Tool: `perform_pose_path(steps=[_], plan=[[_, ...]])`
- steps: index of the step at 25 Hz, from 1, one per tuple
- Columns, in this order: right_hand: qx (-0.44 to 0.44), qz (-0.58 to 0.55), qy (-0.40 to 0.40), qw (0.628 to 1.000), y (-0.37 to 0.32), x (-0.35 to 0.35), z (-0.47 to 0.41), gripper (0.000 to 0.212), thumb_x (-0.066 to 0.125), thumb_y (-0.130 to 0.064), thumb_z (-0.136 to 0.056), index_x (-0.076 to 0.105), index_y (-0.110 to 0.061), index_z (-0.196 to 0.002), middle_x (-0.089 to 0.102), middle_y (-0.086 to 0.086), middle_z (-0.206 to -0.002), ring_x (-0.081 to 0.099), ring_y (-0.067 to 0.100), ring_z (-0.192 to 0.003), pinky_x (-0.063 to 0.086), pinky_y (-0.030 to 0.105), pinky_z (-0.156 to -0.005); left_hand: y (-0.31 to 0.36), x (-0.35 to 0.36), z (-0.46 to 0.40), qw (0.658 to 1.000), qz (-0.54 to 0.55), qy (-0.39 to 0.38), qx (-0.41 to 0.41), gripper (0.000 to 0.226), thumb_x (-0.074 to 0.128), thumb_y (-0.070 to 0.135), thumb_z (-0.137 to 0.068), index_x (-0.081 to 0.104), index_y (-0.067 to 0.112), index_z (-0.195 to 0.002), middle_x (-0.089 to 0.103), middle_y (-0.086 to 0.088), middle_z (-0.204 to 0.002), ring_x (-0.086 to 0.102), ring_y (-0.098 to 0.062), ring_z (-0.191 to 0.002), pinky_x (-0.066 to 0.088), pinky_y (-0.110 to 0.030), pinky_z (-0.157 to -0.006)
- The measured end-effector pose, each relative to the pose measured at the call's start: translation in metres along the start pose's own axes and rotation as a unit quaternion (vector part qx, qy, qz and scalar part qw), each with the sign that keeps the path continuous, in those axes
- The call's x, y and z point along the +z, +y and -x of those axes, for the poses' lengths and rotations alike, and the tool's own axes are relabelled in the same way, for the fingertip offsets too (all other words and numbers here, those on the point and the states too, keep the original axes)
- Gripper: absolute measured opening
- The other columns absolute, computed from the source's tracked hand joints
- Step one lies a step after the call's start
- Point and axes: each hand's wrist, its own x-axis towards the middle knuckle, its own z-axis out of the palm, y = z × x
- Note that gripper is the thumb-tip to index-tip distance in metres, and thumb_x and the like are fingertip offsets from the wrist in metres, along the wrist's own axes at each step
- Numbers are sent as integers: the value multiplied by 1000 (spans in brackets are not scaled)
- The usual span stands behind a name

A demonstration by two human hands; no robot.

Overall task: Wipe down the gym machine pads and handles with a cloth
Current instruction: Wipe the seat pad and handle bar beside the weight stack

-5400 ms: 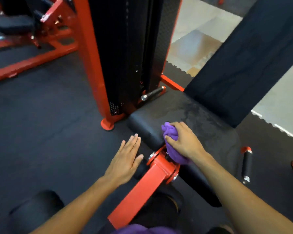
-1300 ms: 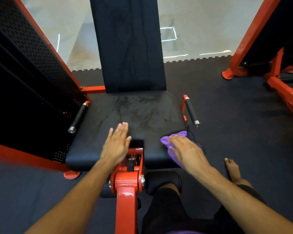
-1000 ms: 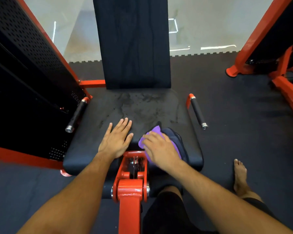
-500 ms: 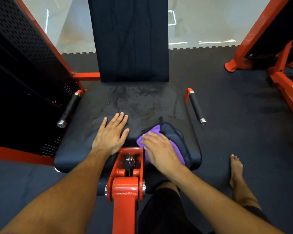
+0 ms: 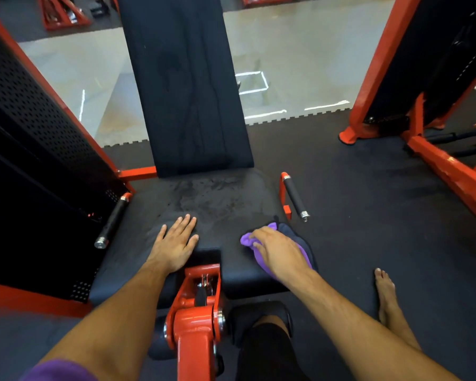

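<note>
Your right hand (image 5: 279, 254) presses the purple cloth (image 5: 248, 239) onto the seat pad's (image 5: 217, 204) front right corner, fingers draped over it, while your left hand (image 5: 175, 243) lies flat front-centre, probably bracing you.

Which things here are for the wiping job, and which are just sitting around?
For the job: purple cloth, right hand, left hand, seat pad, back pad, side handles.

Just around: neighbouring red machine, floor mat.

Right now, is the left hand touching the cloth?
Apart. The head view shows the left hand flat on the seat, bare pad separating it from the cloth.
</note>
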Motion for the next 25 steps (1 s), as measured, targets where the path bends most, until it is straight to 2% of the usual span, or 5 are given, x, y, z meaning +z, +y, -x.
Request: perform_pose_path(steps=[6, 11, 14, 20, 25], plan=[[-45, -5, 150, 988, 23, -3, -6, 28, 37, -29, -103, 62, -22, -112, 55, -8, -113, 64, 13, -97, 57, 34, -81, 35, -1, -22, 998, 36, 48, -15, 66, 27, 63, -104, 23, 32, -163, 13, 5, -173, 7, -13, -159, 2, -46, -129], [-24, 42, 64, 997, 6, 8, -26, 50, 58, -49, -94, 48, -27, -137, 47, 2, -130, 52, 25, -119, 43, 44, -107, 33, 18, -30, 995, -7, 94, -29, 69, 19, 68, -101, 22, 36, -163, 13, 7, -172, 7, -14, -159, 5, -48, -128], [-15, 132, 63, 989, 15, 14, 5, 66, 67, -59, -79, 45, -29, -133, 49, -3, -130, 44, 22, -129, 32, 52, -115, 30, 20, -33, 994, -3, 103, -23, 77, 12, 71, -94, 26, 36, -162, 18, 6, -172, 11, -14, -159, 6, -49, -127], [-27, 81, 124, 989, 26, -13, 45, 38, 72, -14, -71, 53, -29, -100, 56, -9, -97, 60, 20, -93, 52, 39, -86, 44, -19, -35, 996, 48, -57, -45, 72, 37, 63, -103, 12, 34, -164, 0, 3, -174, -1, -17, -160, 1, -51, -127], [-57, -163, 124, 977, 4, -129, 36, 38, 53, 2, -79, 50, -30, -100, 62, -12, -95, 59, 6, -88, 49, 31, -82, 126, -100, 2, 938, 239, -24, 249, 95, 73, 51, -78, 18, 49, -156, 20, 10, -169, 16, -5, -156, 17, -28, -126]])
